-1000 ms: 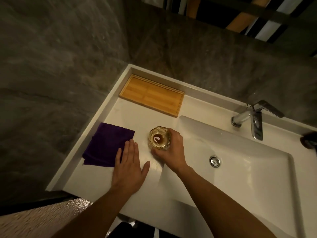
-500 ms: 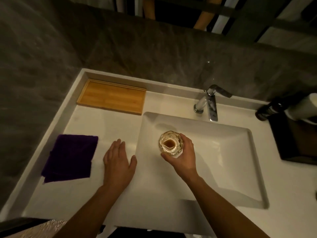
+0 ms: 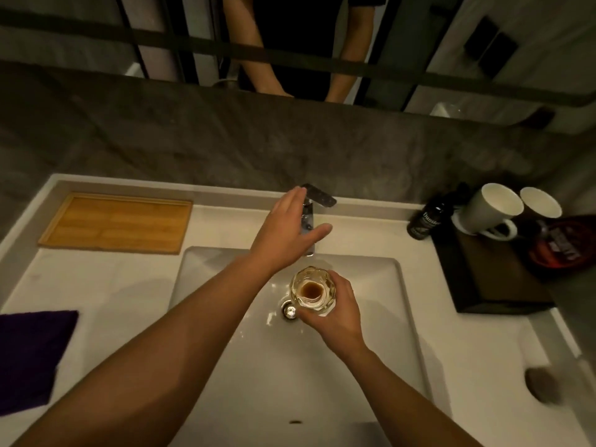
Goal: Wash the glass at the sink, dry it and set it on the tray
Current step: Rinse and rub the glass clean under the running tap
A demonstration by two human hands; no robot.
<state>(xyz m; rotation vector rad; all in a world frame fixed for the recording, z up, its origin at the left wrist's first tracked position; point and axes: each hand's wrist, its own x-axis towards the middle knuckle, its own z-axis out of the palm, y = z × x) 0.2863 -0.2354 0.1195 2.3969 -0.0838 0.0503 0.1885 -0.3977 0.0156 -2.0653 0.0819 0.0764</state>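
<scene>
The right hand (image 3: pixel 335 309) is wrapped around the glass (image 3: pixel 312 291), fingers curled about its side, holding it upright above the sink (image 3: pixel 380 317) basin, close over the drain (image 3: pixel 289 311). A small pool of brown liquid sits in the bottom of the glass. The left hand (image 3: pixel 285 232) is spread flat, fingers together and thumb out, reaching over the faucet (image 3: pixel 317 196) at the back edge of the bench (image 3: pixel 96 285); it covers part of the spout, and whether it touches the lever cannot be told. No water shows from the spout.

The wooden tray (image 3: pixel 119 222) lies in the back left corner of the bench, well apart from the glass. A purple cloth (image 3: pixel 30 354) lies folded at the left edge, nearer the front. At the back right corner a dark tray (image 3: pixel 496 285) carries 2 white mugs (image 3: pixel 495 209), tilted on their sides, with a dark bottle (image 3: pixel 427 221) just beside them.
</scene>
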